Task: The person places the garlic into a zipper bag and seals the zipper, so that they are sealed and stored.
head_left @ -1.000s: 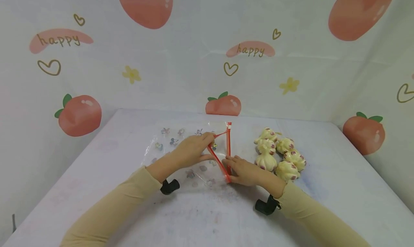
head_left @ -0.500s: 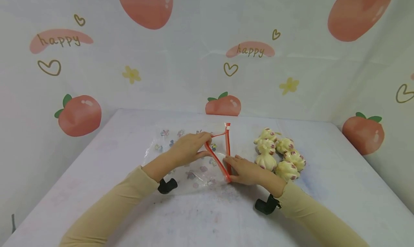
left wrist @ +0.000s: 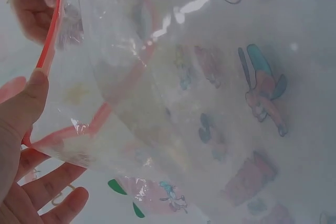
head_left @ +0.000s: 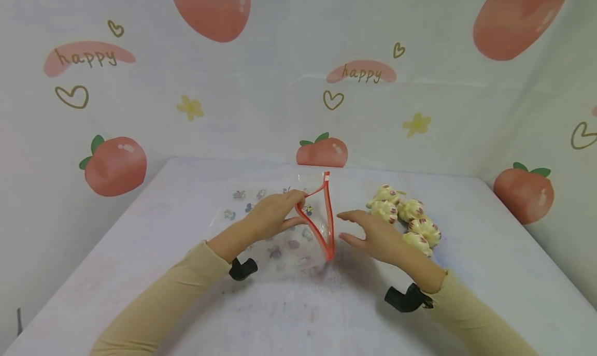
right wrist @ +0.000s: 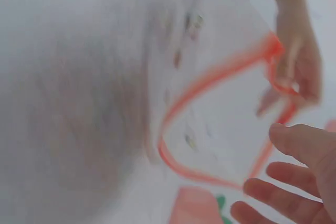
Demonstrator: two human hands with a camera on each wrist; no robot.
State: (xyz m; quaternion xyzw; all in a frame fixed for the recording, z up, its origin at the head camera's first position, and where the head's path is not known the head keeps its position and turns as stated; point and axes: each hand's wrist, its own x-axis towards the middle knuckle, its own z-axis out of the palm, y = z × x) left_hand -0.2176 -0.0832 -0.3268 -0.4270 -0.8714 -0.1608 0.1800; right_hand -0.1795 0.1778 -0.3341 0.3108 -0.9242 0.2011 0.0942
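A clear zip bag (head_left: 275,252) with small cartoon prints lies at mid-table, its red-edged mouth gaping to the right. My left hand (head_left: 270,216) pinches the near red edge between thumb and fingers, holding it up; the left wrist view shows this grip on the red strip (left wrist: 50,35). Just right of the mouth, apart from it, my right hand (head_left: 380,237) hovers with thumb and fingers spread, holding nothing. Several garlic bulbs (head_left: 424,230) with purple streaks sit in a cluster behind that hand, which partly hides them. In the right wrist view the red rim (right wrist: 210,80) is blurred.
A white table (head_left: 289,314) stretches around the bag, with a white printed backdrop (head_left: 261,123) rising along its far edge. Black wrist mounts (head_left: 404,298) sit under both wrists.
My right hand has let go of the bag's right rim and moved right and toward me, towards the garlic. The left hand keeps its hold, having shifted slightly left.
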